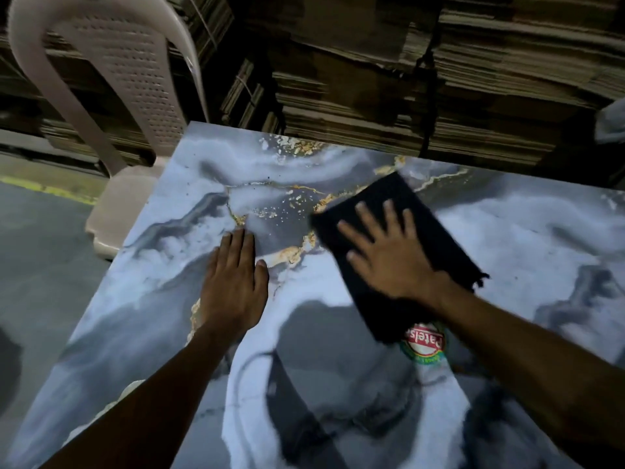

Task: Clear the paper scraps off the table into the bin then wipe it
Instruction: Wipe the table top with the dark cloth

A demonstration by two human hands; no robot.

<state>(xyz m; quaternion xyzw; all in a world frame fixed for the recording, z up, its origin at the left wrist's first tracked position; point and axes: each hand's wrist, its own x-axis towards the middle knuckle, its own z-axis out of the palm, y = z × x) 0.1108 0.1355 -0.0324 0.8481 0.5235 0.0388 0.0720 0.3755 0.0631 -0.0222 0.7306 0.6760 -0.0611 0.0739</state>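
Nearest — round red-and-green sticker (pixel 426 340) on the marble-print table (pixel 338 384), partly under the near edge of the black cloth (pixel 406 211). Left hand (pixel 233 282) flat on the tabletop, fingers straight and together, holding nothing. Right hand (pixel 385 248) spread wide, palm pressed on the black cloth, fingers straight. Cloth lying flat on the table just right of the left hand, apart from it, frayed at its right corner. Farther left — beige plastic chair (pixel 115 96) touching the table's far-left edge. Behind, stacked flattened cardboard (pixel 439 79). Blurred pale thing at far right edge, can't tell what.
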